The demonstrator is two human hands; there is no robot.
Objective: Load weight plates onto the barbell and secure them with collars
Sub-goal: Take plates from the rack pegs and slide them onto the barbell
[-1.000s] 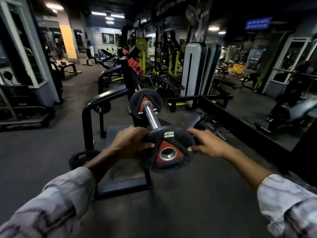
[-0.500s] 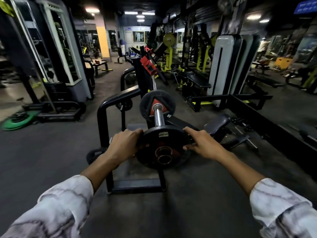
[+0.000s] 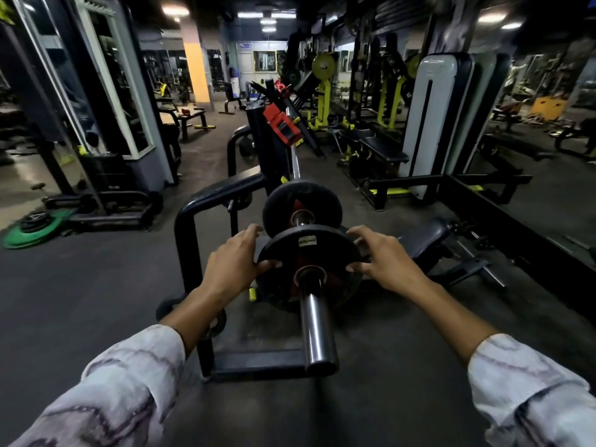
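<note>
We gripped the near plate (image 3: pixel 308 266) by its rim, left hand (image 3: pixel 232 264) and right hand (image 3: pixel 385 261) on opposite sides, thumbs on its face. It sat on the barbell (image 3: pixel 317 330); another plate (image 3: pixel 301 204) just beyond our fingers.

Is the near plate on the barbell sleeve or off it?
On: the steel sleeve sticks out through the near black round plate toward the camera.

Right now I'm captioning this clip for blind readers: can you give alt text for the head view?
Two hands, left hand and right hand, grip the rim of a black weight plate threaded on the barbell sleeve, just short of another plate further along. Dim gym machines and green plates on the floor surround them.
</note>
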